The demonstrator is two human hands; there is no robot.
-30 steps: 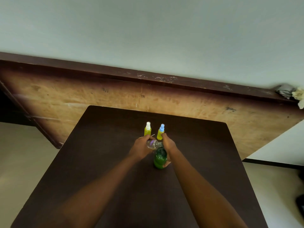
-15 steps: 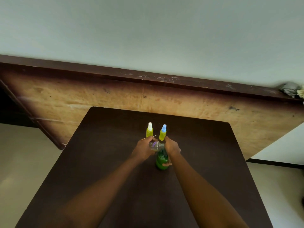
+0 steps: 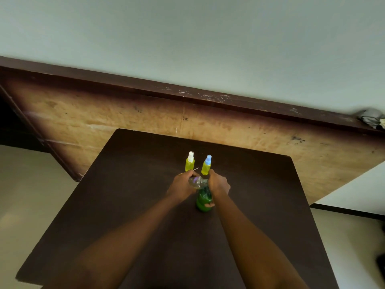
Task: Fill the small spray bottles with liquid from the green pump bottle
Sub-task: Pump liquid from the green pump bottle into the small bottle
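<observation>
The green pump bottle stands upright near the middle of the dark table. My right hand is closed over its top, with the thumb low on its body. My left hand holds a small clear spray bottle tilted sideways against the pump head. A thin white tube sticks out behind my left hand. Just beyond my hands stand two small spray bottles of yellow-green liquid, one with a white cap and one with a blue cap.
A worn wooden board with a dark top edge leans behind the table's far edge. A crumpled grey cloth lies on that edge at the far right. Pale floor shows on both sides of the table.
My hands and the bottles keep the same pose. Only the camera has shifted slightly, so everything sits a little lower and to the right in view.
</observation>
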